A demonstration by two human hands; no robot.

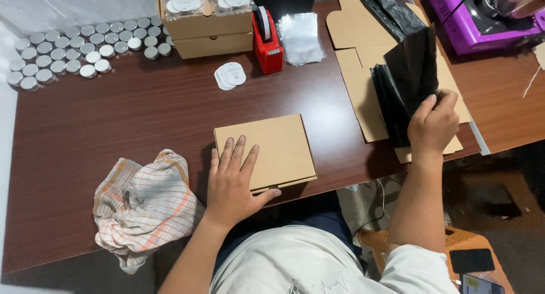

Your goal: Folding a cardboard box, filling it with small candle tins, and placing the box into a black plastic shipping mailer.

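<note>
A long dark brown wooden table (113, 118) runs under both hands. Beyond and beside the right hand lie flat, unfolded tan cardboard box blanks (363, 84), and standing on them is a sheaf of thin black plastic bags (406, 81). The right hand (434, 123) is pinched closed on the near edge of that sheaf, apparently peeling one bag free, though the fingertips are too dark-backed to be sure. The left hand (230, 180) lies flat, fingers spread and apart, pressing the near left corner of a closed tan cardboard mailer box (267, 149) at the table's front edge. The step looks like bagging the packed box; separating a single bag calls for a light, sliding pinch. Left of the left hand sits a crumpled orange-checked cloth (142, 206).
</note>
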